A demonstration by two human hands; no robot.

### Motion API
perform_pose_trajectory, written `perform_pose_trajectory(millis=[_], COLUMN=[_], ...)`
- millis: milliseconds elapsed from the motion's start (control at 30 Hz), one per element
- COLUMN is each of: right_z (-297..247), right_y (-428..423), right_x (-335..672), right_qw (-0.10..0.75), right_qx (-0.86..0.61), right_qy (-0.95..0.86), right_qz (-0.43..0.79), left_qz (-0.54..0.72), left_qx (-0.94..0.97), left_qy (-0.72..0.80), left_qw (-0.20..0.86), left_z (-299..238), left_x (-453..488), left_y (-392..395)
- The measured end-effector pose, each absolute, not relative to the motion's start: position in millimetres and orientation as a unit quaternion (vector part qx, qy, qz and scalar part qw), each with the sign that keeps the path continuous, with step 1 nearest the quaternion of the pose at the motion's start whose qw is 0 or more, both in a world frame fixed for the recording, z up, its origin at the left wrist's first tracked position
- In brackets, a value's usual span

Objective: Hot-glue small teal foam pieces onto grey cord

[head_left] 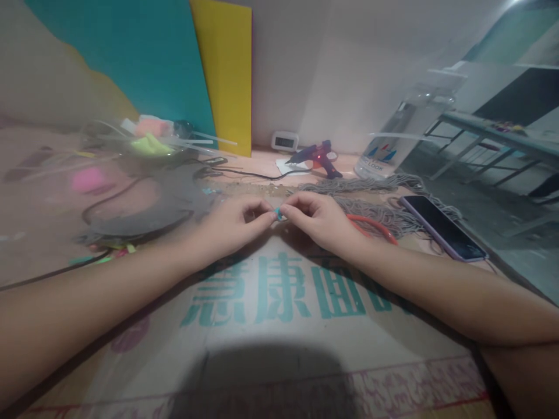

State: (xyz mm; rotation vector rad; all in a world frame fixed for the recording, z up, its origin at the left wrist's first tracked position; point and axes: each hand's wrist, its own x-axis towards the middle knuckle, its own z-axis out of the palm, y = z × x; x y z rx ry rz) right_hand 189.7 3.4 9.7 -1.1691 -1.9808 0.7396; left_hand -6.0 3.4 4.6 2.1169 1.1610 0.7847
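Observation:
My left hand (pixel 238 220) and my right hand (pixel 317 218) meet over a flattened cardboard sheet (pixel 279 314) with green printed characters. Both are closed in a pinch on one small teal piece (pixel 278 215) held between their fingertips. The piece is too small to name more closely. Both forearms rest low over the cardboard.
A purple glue gun (pixel 315 156) lies behind the hands, with a small digital clock (pixel 285 141) at the wall. Grey yarn (pixel 371 195), an orange-red loop (pixel 373 226) and a phone (pixel 443 227) lie to the right. A bowl of craft bits (pixel 148 142) and cables sit left. Teal and yellow boards (pixel 222 70) lean on the wall.

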Motion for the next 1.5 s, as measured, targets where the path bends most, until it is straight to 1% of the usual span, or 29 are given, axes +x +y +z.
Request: perform_pose_trajectory(millis=[300,433,500,633,767,967,1100,1233,1267,1300,1333,1400,1433,1467,1500], right_z=[9.6,7.8,7.1,7.2,8.8,10.1,7.7,8.9,10.1,11.3,12.3,12.9,12.4,11.5,10.3], right_y=[3.9,4.5,4.4,3.8,3.1,2.8,3.6,1.6,0.5,-0.6,-1.6,-2.1,-1.3,0.0,1.9], right_x=[190.2,190.9,191.5,192.6,192.7,192.1,192.5,193.6,193.9,194.1,194.2,193.8,193.5,193.3,193.1], right_qw=[0.356,0.366,0.357,0.337,0.358,0.381,0.397,0.49,0.491,0.469,0.427,0.331,0.303,0.294,0.304], right_qx=[-0.447,-0.435,-0.442,-0.466,-0.462,-0.436,-0.426,-0.409,-0.412,-0.421,-0.434,-0.457,-0.462,-0.463,-0.461], right_qy=[-0.763,-0.745,-0.738,-0.753,-0.763,-0.773,-0.771,-0.72,-0.721,-0.731,-0.744,-0.76,-0.758,-0.751,-0.739], right_qz=[0.301,0.349,0.365,0.319,0.276,0.259,0.258,0.272,0.264,0.262,0.274,0.322,0.347,0.368,0.386], left_qz=[0.289,0.316,0.332,0.335,0.318,0.302,0.316,0.354,0.365,0.373,0.381,0.392,0.394,0.393,0.389], left_qx=[0.803,0.787,0.768,0.757,0.766,0.776,0.772,0.741,0.731,0.725,0.721,0.715,0.712,0.711,0.711], left_qy=[0.429,0.451,0.473,0.489,0.49,0.485,0.477,0.48,0.48,0.478,0.475,0.469,0.468,0.469,0.469], left_qw=[0.294,0.28,0.278,0.275,0.269,0.269,0.275,0.309,0.318,0.326,0.331,0.34,0.344,0.348,0.351], left_z=[3.6,5.3,6.3,6.4,4.9,6.3,6.5,5.4,5.1,4.9,4.8,4.9,5.3,5.8,6.4], left_x=[-6.7,-6.9,-7.0,-7.0,-7.2,-6.6,-6.7,-7.8,-8.2,-8.4,-8.6,-8.4,-7.9,-7.3,-6.5], left_y=[4.1,4.8,5.6,6.6,5.4,3.2,4.2,7.2,8.1,8.9,9.4,9.6,9.0,8.1,6.9])
